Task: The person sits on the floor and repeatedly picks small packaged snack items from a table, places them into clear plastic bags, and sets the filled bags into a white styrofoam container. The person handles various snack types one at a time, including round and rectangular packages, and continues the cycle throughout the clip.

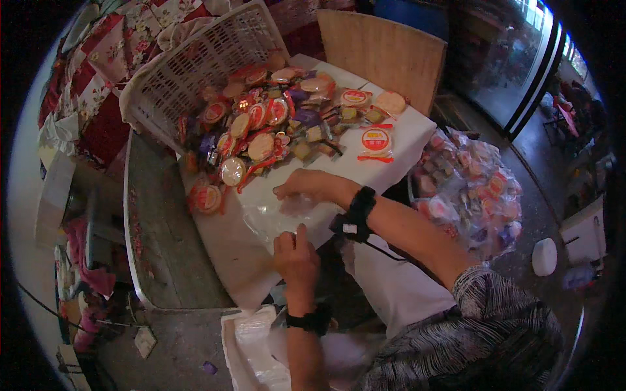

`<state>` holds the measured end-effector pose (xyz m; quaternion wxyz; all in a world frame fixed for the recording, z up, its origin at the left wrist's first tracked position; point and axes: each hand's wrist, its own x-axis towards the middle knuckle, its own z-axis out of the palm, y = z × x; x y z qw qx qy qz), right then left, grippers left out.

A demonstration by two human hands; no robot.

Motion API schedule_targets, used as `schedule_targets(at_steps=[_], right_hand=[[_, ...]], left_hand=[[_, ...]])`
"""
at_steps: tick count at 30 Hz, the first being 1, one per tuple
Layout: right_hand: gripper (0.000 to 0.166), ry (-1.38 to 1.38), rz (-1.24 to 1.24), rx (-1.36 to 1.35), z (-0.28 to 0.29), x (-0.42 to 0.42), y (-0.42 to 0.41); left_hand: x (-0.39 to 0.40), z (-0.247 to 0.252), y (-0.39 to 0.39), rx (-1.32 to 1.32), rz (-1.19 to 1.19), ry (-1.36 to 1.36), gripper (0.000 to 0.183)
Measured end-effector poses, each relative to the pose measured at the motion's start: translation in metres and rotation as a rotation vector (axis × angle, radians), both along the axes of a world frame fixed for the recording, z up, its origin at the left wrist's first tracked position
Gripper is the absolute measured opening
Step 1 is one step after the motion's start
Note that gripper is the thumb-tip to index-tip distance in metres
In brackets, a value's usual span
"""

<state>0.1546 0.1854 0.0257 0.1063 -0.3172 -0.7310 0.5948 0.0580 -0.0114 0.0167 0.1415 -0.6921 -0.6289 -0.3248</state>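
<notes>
A clear plastic bag [264, 213] is stretched between my two hands over the near part of the white-covered table [411, 132]. My left hand [297, 254] pinches its near edge, fingers bent. Across from it, my right hand [313, 188] has its thumb outside and its other fingers blurred behind the film, apparently gripping the bag's rim. Beyond my hands lies a heap of wrapped round rice crackers [261, 146] and small wrapped sweets [305, 149]. One cracker packet [375, 142] with red ends lies apart, right of the heap. Black straps circle both wrists.
A tipped plastic basket [210, 58] stands behind the heap. A wooden board [384, 54] rises at the table's back edge. Filled clear bags [469, 190] are piled to the right. A white foam box [234, 347] sits low in front, and a grey tabletop [166, 234] adjoins on the left.
</notes>
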Motion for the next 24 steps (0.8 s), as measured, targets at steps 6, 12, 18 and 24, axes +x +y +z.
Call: schedule_targets(at_steps=[6, 12, 18, 24], right_hand=[[0.032, 0.289, -0.012, -0.401, -0.035, -0.035, 0.028], [0.014, 0.417, 0.023, -0.386, -0.012, -0.047, 0.027], [0.015, 0.403, -0.330, 0.060, 0.021, -0.056, 0.001], [0.025, 0.012, -0.459, 0.939, 0.017, -0.006, 0.012]], left_hand=[[0.001, -0.001, -0.012, -0.007, -0.180, 0.005, 0.027], [-0.007, -0.006, -0.015, -0.033, -0.203, -0.054, 0.026], [-0.013, -0.011, -0.016, -0.081, -0.012, -0.085, 0.024], [-0.026, -0.009, -0.001, 0.031, 0.241, -0.162, 0.013]])
